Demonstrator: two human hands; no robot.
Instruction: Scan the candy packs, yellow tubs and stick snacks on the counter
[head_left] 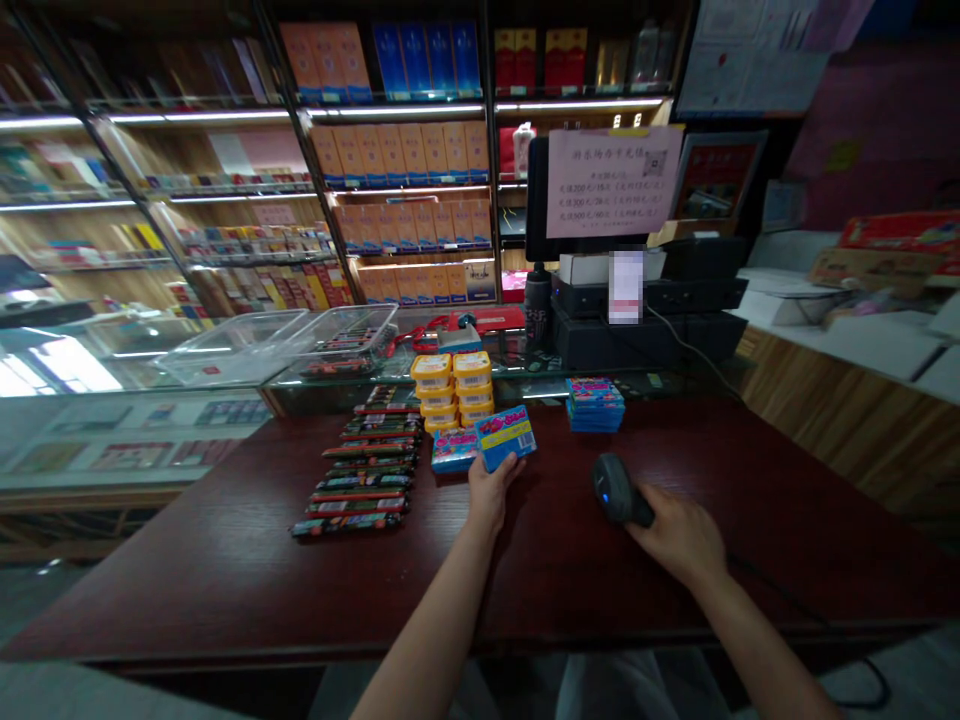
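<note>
My left hand [491, 490] is closed on the lower edge of a small blue box [506, 438] with a yellow band and a barcode facing me. Just left of it, another blue box [452, 452] lies on the desk in front of stacked yellow tubs [454, 385]. My right hand [681, 535] grips a black barcode scanner [619, 490] by its handle, its head turned left with a blue light showing. A stack of similar blue boxes [595, 405] stands beyond the scanner. Many slim, dark packets [367, 470] lie in a column on the left.
Clear plastic trays [232, 345] rest on the glass counter at the back left. Behind the desk stand a monitor with a pink notice [611, 182] and a dark bottle [537, 310]. The scanner cord [795, 595] trails right across the dark wooden desk [247, 590].
</note>
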